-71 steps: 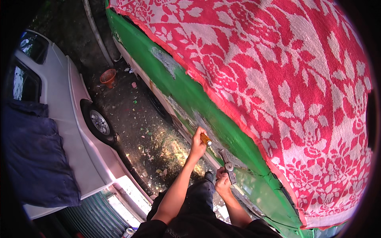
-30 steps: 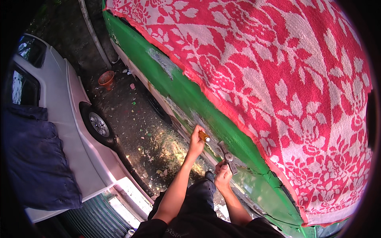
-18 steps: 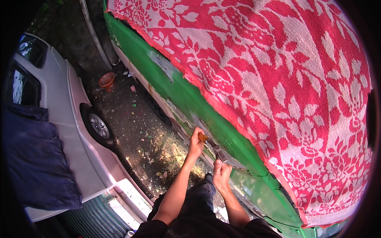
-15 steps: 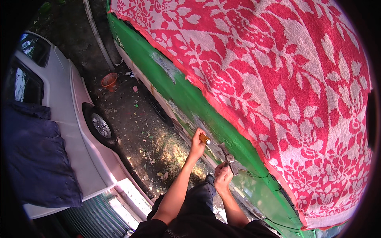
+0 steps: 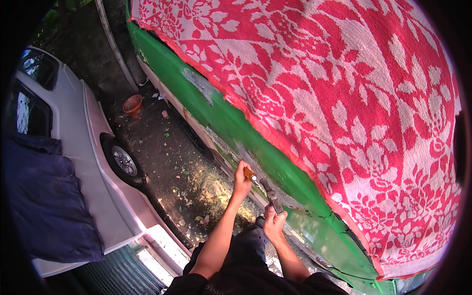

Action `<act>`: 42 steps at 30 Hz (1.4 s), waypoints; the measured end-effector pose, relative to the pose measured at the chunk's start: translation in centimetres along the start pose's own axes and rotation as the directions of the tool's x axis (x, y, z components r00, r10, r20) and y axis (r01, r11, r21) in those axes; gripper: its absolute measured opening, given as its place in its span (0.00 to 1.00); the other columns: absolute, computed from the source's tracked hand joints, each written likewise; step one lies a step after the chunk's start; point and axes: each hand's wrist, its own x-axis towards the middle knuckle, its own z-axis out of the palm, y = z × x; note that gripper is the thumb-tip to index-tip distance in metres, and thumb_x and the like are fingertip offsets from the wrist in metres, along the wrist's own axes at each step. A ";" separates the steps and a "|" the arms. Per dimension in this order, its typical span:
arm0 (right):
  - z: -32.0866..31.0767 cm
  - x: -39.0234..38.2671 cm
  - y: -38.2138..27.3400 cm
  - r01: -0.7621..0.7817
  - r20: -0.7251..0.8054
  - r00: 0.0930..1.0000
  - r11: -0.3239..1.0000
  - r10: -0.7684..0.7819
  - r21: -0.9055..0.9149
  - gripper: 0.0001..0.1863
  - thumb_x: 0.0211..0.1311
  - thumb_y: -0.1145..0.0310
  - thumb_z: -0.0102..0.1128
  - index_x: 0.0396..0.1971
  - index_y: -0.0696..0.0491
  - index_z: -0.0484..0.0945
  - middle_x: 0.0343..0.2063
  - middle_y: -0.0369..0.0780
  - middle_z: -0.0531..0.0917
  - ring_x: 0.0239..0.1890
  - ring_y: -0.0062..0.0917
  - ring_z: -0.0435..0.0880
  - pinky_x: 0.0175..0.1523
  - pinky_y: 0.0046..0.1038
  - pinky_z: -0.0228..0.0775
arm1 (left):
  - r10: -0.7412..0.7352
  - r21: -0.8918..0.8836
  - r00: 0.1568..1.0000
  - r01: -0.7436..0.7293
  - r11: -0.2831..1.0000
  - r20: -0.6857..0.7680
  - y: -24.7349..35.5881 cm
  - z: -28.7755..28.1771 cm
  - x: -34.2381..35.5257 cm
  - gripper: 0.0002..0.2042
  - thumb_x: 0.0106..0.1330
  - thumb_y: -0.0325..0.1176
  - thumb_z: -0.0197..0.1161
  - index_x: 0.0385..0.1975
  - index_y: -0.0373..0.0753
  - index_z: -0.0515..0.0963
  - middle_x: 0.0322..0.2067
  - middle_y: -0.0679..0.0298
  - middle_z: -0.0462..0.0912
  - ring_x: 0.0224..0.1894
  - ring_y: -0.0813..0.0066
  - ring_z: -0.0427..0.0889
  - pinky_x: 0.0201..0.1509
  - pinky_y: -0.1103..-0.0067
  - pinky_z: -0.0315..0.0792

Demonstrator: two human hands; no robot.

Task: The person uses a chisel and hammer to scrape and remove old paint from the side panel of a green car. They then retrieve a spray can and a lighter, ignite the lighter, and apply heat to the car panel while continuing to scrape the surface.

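Observation:
My left hand (image 5: 242, 172) is closed on a tool with an orange-brown handle (image 5: 250, 173) and metal end cap, held against the side of a green car body (image 5: 305, 191). My right hand (image 5: 274, 222) grips a metal hammer (image 5: 271, 195), whose head is just below and right of the handle's cap; I cannot tell whether they touch. Patches of grey, scraped surface (image 5: 199, 83) show on the green panel. A red and white floral cloth (image 5: 344, 98) covers the car's upper part, its edge running above my hands.
A white car (image 5: 83, 162) with a dark cloth (image 5: 46, 201) over it stands at left. An orange bucket (image 5: 132, 105), a grey pole (image 5: 115, 44) and scattered debris lie or stand between the vehicles. A green coiled item (image 5: 118, 270) is below the white car's edge.
The hammer in my right hand has shifted up and left toward the handled tool's end, swinging to and from it across the earlier frames. My left hand is slightly lower.

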 end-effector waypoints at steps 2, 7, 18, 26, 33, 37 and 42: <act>0.3 0.2 1.4 0.069 0.011 0.998 0.996 -0.069 -0.049 0.10 0.64 0.72 0.52 0.24 0.59 0.75 0.12 0.43 0.69 0.13 0.29 0.69 0.24 0.34 0.62 | -0.001 0.013 1.000 0.001 1.000 0.001 0.8 0.5 0.0 0.16 0.57 0.10 0.50 0.37 0.42 0.64 0.36 0.70 0.64 0.39 0.85 0.67 0.47 0.85 0.66; -0.2 0.8 -1.1 -0.084 0.121 0.987 0.983 0.105 -0.163 0.12 0.66 0.72 0.51 0.23 0.58 0.75 0.12 0.42 0.70 0.14 0.30 0.70 0.25 0.34 0.63 | 0.012 0.117 1.000 -0.009 0.993 -0.023 1.3 -0.2 -0.5 0.15 0.58 0.10 0.51 0.38 0.41 0.64 0.36 0.69 0.65 0.38 0.84 0.70 0.44 0.85 0.68; 0.3 -0.6 -0.5 -0.031 0.050 0.998 0.999 0.030 0.035 0.07 0.62 0.75 0.54 0.26 0.61 0.77 0.12 0.46 0.69 0.14 0.33 0.70 0.25 0.35 0.64 | 0.140 0.503 0.989 -0.148 0.851 0.055 4.5 0.1 -0.5 0.16 0.53 0.15 0.57 0.40 0.39 0.67 0.35 0.57 0.77 0.37 0.51 0.82 0.37 0.65 0.73; 0.3 0.1 -0.7 0.039 0.119 0.992 0.999 -0.035 -0.027 0.11 0.65 0.72 0.52 0.23 0.60 0.75 0.13 0.48 0.71 0.13 0.38 0.70 0.24 0.36 0.63 | 0.077 0.437 0.992 -0.114 0.892 0.101 4.4 -0.3 -0.8 0.16 0.55 0.10 0.50 0.40 0.38 0.65 0.35 0.56 0.74 0.37 0.54 0.81 0.40 0.69 0.74; 0.1 1.7 -0.9 -0.080 0.099 0.991 0.991 0.091 -0.103 0.14 0.67 0.69 0.54 0.21 0.59 0.76 0.11 0.41 0.72 0.13 0.28 0.72 0.23 0.31 0.63 | 0.075 0.383 0.991 -0.112 0.917 0.111 4.0 0.0 -0.6 0.23 0.45 0.05 0.47 0.41 0.36 0.65 0.37 0.52 0.73 0.41 0.47 0.80 0.44 0.68 0.74; 0.3 0.9 0.7 0.043 0.058 0.997 0.999 -0.044 0.024 0.15 0.68 0.67 0.55 0.22 0.60 0.76 0.10 0.42 0.70 0.12 0.27 0.69 0.22 0.31 0.61 | 0.070 0.394 0.993 -0.102 0.914 0.095 3.3 -0.4 -0.8 0.23 0.46 0.04 0.47 0.40 0.36 0.65 0.37 0.52 0.73 0.43 0.49 0.81 0.44 0.70 0.74; 0.3 0.7 0.0 0.000 0.014 1.000 0.998 -0.001 0.068 0.18 0.69 0.64 0.55 0.21 0.60 0.75 0.11 0.44 0.69 0.12 0.25 0.68 0.21 0.32 0.60 | 0.039 0.383 0.995 -0.072 0.921 0.094 3.9 -0.2 -0.9 0.22 0.47 0.04 0.47 0.40 0.36 0.65 0.38 0.54 0.73 0.43 0.54 0.82 0.44 0.70 0.74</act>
